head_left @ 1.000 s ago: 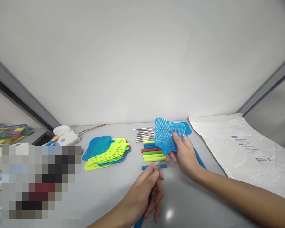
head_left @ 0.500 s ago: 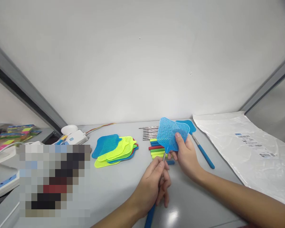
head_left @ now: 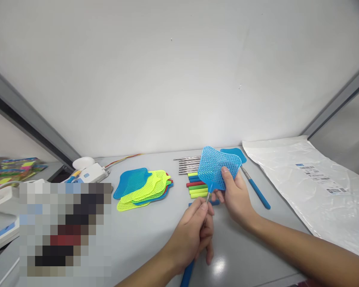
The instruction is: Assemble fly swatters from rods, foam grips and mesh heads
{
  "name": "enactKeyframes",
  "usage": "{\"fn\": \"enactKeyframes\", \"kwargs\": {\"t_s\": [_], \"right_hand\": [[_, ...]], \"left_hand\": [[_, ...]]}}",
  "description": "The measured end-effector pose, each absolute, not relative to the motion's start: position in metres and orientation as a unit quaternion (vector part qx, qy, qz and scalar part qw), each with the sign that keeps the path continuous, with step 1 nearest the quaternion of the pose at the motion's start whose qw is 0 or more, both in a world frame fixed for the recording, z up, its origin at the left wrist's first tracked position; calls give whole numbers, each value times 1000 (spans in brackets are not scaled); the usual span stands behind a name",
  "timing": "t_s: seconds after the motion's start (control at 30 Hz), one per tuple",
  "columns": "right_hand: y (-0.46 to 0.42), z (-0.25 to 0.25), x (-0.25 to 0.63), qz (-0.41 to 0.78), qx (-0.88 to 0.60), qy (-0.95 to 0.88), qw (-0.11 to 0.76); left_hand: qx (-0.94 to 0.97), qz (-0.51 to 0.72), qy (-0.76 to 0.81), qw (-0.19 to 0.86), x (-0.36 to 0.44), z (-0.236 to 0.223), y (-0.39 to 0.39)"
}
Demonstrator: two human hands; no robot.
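My right hand (head_left: 238,197) pinches a blue perforated fly swatter head (head_left: 217,167) by its lower right side, thumb on the front face. Just below, my left hand (head_left: 194,231) is closed around the thin metal rod (head_left: 208,197) that meets the neck of this head. A blue handle (head_left: 187,274) sticks out beneath my left hand, in line with the rod. Behind the raised head lie several metal rods (head_left: 187,165) and a row of coloured handle tubes (head_left: 197,186), both partly covered by it.
Several blue, yellow-green and red swatter heads (head_left: 137,187) lie stacked at left. A blue-handled swatter (head_left: 259,193) lies at right, beside a large white plastic bag (head_left: 287,175). White power strips (head_left: 92,173) with cables stand at far left. A pixelated patch hides part of the table.
The view has shifted slightly. Both hands keep their holds on the rod and the blue swatter head, which has moved a little to the right.
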State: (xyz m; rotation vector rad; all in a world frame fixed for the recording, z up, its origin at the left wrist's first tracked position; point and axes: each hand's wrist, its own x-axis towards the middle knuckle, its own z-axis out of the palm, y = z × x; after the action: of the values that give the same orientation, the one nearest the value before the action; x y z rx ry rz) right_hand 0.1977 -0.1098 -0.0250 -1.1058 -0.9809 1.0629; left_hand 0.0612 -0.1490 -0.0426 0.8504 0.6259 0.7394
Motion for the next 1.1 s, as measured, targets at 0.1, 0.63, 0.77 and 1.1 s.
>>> {"fn": "enactKeyframes", "kwargs": {"t_s": [0.1,0.63,0.77,1.1], "right_hand": [[-111,-25,197,468,-487,-423,604],[-124,-22,190,481,-474,-414,611],[-127,-18,187,508,-460,-419,596],[-136,-41,183,586,-397,-485,514]], "left_hand": [[385,338,282,811,60,-45,-148],[359,318,275,833,57,-28,-148],[367,330,252,832,55,-27,-143],[274,562,252,739,53,-6,-120]]}}
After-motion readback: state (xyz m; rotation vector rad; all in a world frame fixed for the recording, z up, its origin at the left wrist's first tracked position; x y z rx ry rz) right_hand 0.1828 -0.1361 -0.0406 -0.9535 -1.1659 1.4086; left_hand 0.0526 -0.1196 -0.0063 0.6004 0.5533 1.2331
